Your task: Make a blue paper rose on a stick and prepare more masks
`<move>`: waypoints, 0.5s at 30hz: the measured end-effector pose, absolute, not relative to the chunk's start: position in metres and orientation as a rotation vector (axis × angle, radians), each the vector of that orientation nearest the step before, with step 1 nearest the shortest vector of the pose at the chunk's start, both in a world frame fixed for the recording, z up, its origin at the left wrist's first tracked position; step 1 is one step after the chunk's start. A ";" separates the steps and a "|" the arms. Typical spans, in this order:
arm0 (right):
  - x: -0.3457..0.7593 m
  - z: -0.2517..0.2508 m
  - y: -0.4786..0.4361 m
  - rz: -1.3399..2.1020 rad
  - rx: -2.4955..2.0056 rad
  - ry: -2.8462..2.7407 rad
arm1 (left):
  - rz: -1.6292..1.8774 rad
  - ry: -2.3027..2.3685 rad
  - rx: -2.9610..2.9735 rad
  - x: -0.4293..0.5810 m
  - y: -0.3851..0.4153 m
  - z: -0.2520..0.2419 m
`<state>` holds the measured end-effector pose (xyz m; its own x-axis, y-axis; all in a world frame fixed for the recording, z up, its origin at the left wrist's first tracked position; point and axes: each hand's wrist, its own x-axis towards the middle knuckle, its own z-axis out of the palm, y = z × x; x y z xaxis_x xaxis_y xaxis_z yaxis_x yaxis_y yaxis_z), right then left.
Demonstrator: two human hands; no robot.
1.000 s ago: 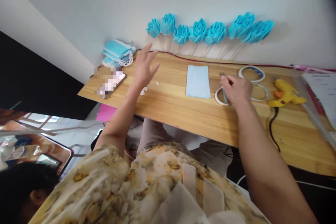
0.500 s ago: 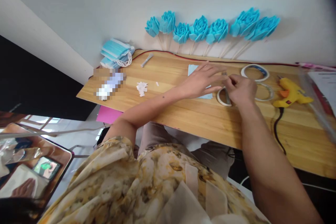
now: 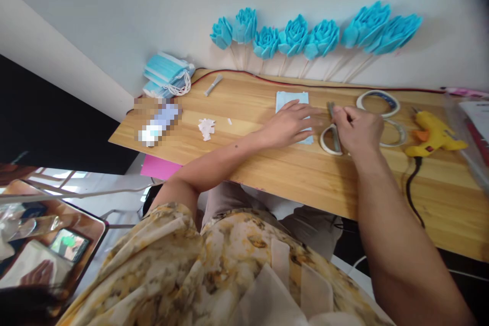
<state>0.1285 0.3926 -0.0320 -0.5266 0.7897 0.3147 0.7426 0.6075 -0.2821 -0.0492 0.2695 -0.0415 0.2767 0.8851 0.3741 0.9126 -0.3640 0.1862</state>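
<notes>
My left hand [image 3: 292, 125] is open, its fingers stretched out and slightly blurred over a light blue face mask [image 3: 292, 99]. The mask lies flat and is partly covered by the hand. To the right, my right hand [image 3: 361, 130] is closed, with thumb and forefinger pinched together; whatever they hold is hidden or too small to name. Just left of those fingertips lies a slim grey strip [image 3: 330, 108], like a scissor blade, above a white loop [image 3: 327, 146]. The hand hides part of both, so I cannot tell whether it touches them.
Two tape rolls [image 3: 395, 107] and a yellow glue gun [image 3: 435, 135] lie to the right. Several blue flowers on sticks [image 3: 294, 35] lean against the wall. Stacked masks [image 3: 164, 69], a bundle of thin strips [image 3: 213, 85] and white paper bits [image 3: 207, 128] lie left.
My hands have moved apart: the right hand shifted right, and the left drew back slightly left. More of the grey strip and the mask shows now. The view has shifted slightly.
</notes>
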 end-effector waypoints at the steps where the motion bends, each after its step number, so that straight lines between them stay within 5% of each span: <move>1: 0.128 -0.032 0.392 0.161 -1.230 -2.416 | -0.656 -1.727 -2.465 -0.050 0.270 -0.043; 15: 0.126 -0.030 0.389 0.204 -1.238 -2.408 | -0.717 -1.713 -2.547 -0.051 0.273 -0.050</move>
